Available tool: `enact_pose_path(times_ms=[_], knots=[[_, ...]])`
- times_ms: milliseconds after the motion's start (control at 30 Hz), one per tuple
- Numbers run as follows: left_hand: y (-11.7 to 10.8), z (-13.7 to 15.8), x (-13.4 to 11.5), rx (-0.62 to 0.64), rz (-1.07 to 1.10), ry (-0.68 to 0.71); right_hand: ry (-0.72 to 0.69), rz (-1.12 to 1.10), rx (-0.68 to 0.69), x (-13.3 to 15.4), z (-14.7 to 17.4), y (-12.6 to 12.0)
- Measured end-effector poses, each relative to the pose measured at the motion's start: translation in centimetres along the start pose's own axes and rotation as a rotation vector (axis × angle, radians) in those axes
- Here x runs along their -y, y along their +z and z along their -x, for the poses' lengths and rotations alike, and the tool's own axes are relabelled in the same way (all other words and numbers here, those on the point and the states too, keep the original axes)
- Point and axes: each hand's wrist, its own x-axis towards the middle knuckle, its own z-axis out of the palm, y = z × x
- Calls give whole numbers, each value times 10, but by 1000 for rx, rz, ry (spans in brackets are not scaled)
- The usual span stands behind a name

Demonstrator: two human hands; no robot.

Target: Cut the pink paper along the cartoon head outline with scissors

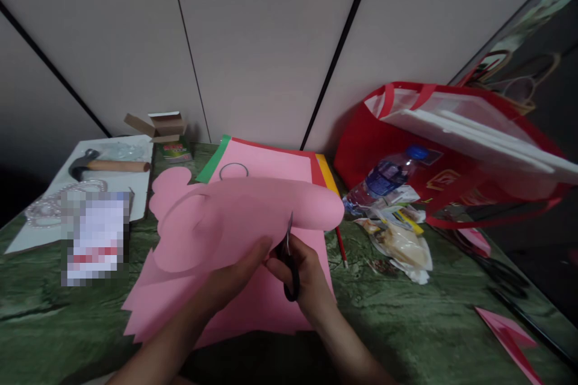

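A pink paper cutout (253, 210) with rounded, lobed edges is held up over a stack of pink paper sheets (311, 289). My left hand (250, 261) pinches the cutout's near edge, its thumb on top and the other fingers mostly hidden beneath. In my right hand (304, 267) is a pair of scissors (291, 280) with black handles, my fingers through the loops. The scissors' blades point away from me and meet the cutout's near edge, right of my left thumb. Part of the cutout curls up on the left.
On the left lie a hammer (111, 165), a beaded string (67, 201) and a blurred-out white item (97, 237). Behind stands an opened small box (174, 138). To the right are a water bottle (388, 177), a red bag (361, 138), a red pencil (342, 246) and crumpled wrappers (401, 246).
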Motion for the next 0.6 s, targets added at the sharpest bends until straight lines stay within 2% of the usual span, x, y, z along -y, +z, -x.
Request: enact_pose_path(times_ms=[133,367,600], knots=[[-2,-2,-6,81,52,-54,11,-4,9,2,0,0],[-5,-7,2,95,70,-93,12,26,-9,2,-1,-1],[-4,-8,6,107,67,-62,1,62,-35,2,0,0]])
